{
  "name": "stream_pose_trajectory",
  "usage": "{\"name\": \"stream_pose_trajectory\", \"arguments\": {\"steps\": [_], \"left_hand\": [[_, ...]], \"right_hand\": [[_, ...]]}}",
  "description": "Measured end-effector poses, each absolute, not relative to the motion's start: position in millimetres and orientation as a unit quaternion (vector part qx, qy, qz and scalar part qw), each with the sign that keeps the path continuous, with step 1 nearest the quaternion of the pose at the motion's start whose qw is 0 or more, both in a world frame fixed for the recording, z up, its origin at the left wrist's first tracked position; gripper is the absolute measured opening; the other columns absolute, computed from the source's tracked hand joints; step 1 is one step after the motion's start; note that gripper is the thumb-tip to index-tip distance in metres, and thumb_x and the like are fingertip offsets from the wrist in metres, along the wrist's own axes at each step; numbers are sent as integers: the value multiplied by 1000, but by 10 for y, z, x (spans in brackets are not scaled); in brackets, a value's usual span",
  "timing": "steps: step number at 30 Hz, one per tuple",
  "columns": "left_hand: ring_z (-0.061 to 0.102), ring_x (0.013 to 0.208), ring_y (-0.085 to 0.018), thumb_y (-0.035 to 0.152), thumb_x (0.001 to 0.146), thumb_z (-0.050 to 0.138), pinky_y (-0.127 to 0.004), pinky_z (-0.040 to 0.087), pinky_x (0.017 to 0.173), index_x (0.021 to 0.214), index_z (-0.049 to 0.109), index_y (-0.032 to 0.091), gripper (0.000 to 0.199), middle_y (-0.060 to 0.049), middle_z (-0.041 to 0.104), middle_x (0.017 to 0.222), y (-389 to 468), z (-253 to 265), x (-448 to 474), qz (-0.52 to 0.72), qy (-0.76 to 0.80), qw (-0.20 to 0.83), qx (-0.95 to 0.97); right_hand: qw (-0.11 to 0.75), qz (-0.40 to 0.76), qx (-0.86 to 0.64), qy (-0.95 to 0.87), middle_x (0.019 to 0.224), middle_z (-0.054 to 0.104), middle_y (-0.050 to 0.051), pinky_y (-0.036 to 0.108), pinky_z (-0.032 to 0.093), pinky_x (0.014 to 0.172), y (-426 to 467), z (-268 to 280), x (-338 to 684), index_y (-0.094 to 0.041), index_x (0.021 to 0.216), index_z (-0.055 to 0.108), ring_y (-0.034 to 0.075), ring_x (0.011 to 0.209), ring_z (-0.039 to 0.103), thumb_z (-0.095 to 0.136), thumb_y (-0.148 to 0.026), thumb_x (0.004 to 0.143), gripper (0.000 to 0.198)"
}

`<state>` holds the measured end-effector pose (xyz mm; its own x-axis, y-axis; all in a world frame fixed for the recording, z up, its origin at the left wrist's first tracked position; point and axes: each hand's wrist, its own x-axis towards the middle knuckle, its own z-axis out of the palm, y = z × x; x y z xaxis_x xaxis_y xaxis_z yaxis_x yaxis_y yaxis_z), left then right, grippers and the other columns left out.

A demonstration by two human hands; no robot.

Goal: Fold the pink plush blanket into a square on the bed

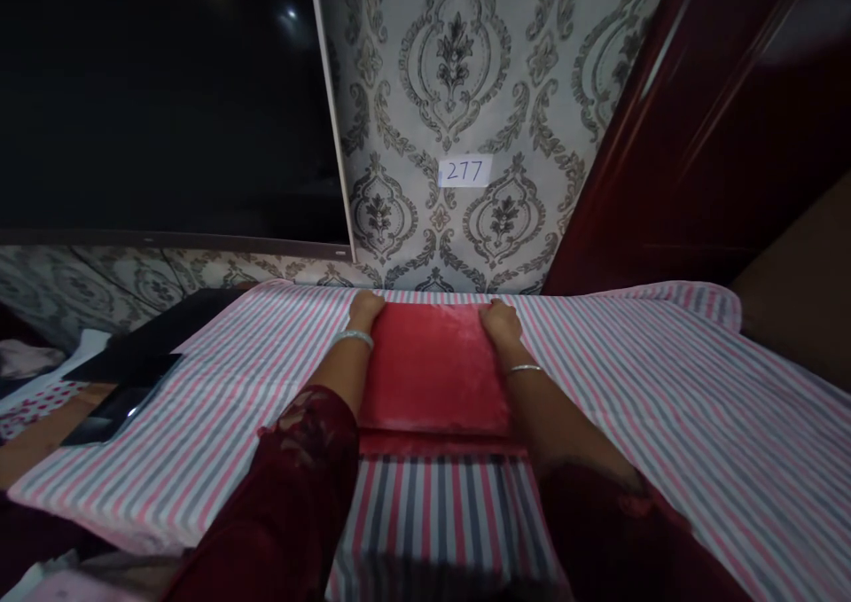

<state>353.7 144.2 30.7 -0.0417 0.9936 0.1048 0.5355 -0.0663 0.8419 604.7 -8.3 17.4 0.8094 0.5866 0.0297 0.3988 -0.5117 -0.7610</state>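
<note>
A red, velvety-looking folded cloth (435, 367) lies flat on a striped cloth (253, 380), its near edge showing a second layer. At its far left corner is my left hand (365, 308), closed with the fingers curled on the edge. My right hand (502, 320) grips the far right corner in the same way, the thumb side toward the red cloth. The fingertips of both hands are mostly hidden. Each wrist has a silver bangle, and dark red sleeves cover the forearms.
Behind the table stands a patterned wall with a paper label (465, 171) reading 277. A large dark screen (166, 105) fills the upper left. Right of the wall rises a glossy dark red panel (671, 132). A dark, shiny flat object (126, 402) lies at left.
</note>
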Motion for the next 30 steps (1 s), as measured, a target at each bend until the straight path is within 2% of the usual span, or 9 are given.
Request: {"name": "stream_pose_trajectory", "arguments": {"steps": [3,6,9,14,23,30], "left_hand": [[65,114,-27,35,94,69,-46,55,97,122,67,16,34,-13,67,125,1487,154,3557,353,644,288,615],[67,113,-30,22,92,62,-40,52,96,105,75,15,19,-16,75,113,1509,11,3469,370,660,269,596],[70,106,-29,20,91,53,-36,52,89,107,77,14,30,-15,78,105,1555,-64,3395,395,670,257,573],[71,98,-28,24,86,57,-34,51,83,102,79,13,29,-13,79,95,1619,-82,3387,407,673,255,563],[70,89,-24,25,90,53,-30,50,77,96,77,14,26,-11,78,94,1552,-65,3397,406,664,255,574],[70,100,-29,24,91,52,-37,51,86,104,76,14,29,-16,77,103,1492,-24,3401,379,666,216,605]], "right_hand": [[399,76,-861,-306,130,62,25,50,46,104,-119,-55,5963,-19,137,67,37,120,64,58,-28,95,44],[411,32,-858,-307,118,67,22,48,48,100,-163,-211,6031,-20,133,71,35,112,67,51,-25,97,42],[431,10,-852,-299,112,71,20,47,48,97,-153,-283,6148,-17,128,74,34,108,67,49,-23,94,42],[478,20,-836,-268,112,76,13,39,49,96,-120,-321,6265,-20,119,78,29,106,68,50,-22,89,41],[479,16,-837,-264,118,72,18,42,46,101,-176,-220,6180,-16,129,73,32,112,65,44,-21,92,47],[458,29,-847,-269,118,69,18,41,47,100,-172,-216,6166,-16,131,72,30,110,65,41,-22,96,47]]}}
